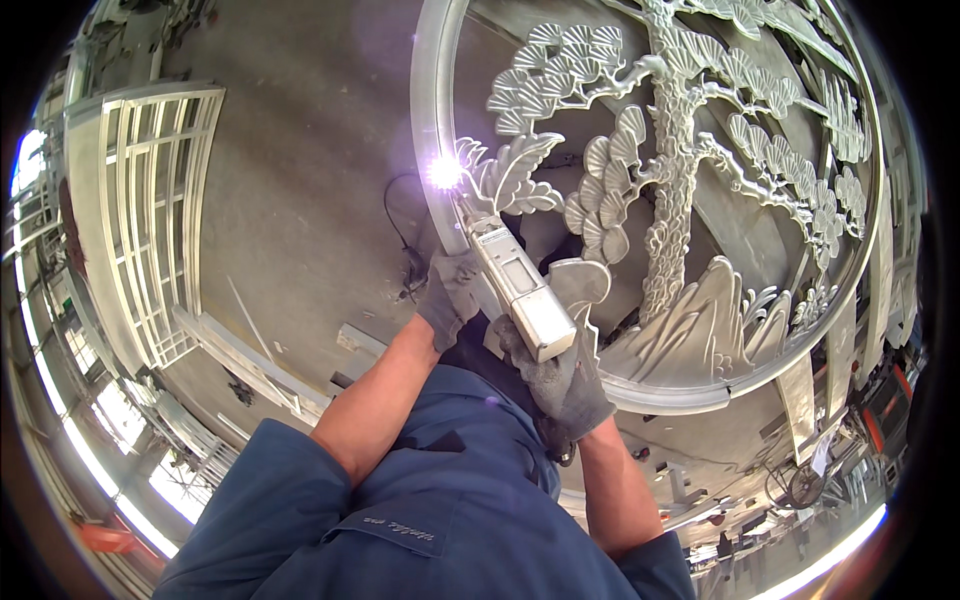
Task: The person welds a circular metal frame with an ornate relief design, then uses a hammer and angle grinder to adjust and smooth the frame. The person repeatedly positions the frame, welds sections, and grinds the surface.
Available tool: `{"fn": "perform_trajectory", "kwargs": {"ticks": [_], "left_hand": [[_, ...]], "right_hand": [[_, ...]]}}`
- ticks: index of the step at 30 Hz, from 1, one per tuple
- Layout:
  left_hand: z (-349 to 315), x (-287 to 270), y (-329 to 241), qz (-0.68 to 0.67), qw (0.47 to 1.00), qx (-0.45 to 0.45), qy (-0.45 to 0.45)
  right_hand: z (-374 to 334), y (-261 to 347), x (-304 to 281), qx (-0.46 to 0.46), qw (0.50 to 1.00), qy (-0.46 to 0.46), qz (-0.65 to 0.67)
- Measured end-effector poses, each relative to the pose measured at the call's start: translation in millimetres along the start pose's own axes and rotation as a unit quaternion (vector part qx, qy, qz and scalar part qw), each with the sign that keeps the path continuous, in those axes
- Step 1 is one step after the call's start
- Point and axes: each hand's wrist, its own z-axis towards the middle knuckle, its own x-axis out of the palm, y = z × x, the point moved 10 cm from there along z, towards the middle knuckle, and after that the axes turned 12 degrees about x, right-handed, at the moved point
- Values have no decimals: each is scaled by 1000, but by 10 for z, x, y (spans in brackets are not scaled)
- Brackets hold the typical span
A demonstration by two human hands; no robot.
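My right hand (562, 384), in a grey work glove, is closed around the rear of a boxy silver handheld welding torch (522, 283). The torch's tip points up and left at a large silver metal ring (434, 90). A bright white-violet glare (445, 173) burns at the tip, hiding the contact spot beside a cast metal leaf (518, 172). Gloved as well, my left hand (452, 292) curls at the ring's lower left edge, close beside the torch body; its fingertips are partly hidden. Inside the ring stands an ornamental metal pine tree (672, 170) with fan-shaped foliage.
Wavy metal rock shapes (690, 325) fill the ring's lower part. A pale metal lattice frame (150, 220) stands at the left, with long metal bars (250, 360) below it. A dark cable (395, 215) lies on the concrete floor (300, 150). Cluttered equipment (800, 485) is at the lower right.
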Motion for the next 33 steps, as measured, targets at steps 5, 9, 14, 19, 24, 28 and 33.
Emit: {"fn": "perform_trajectory", "kwargs": {"ticks": [5, 9, 14, 19, 24, 28, 33], "left_hand": [[-7, 109, -83, 15, 999, 19, 22], [-9, 91, -32, 16, 999, 3, 40], [0, 126, -18, -69, 995, -20, 71], [27, -32, 22, 8, 1000, 11, 17], [44, -93, 24, 83, 993, 50, 65], [8, -20, 15, 14, 999, 13, 43], [31, -78, 70, -5, 1000, 4, 27]], "right_hand": [[-18, -28, 5, -24, 999, -10, -35], [-60, 44, -31, -60, 995, -38, -68], [-135, -5, -77, -14, 1000, -6, 3], [-16, 71, -124, 22, 995, 8, 92], [120, 84, -109, 51, 994, 1, 101], [155, 108, -103, 49, 995, 15, 90], [173, 76, -80, 64, 993, 26, 99]]}}
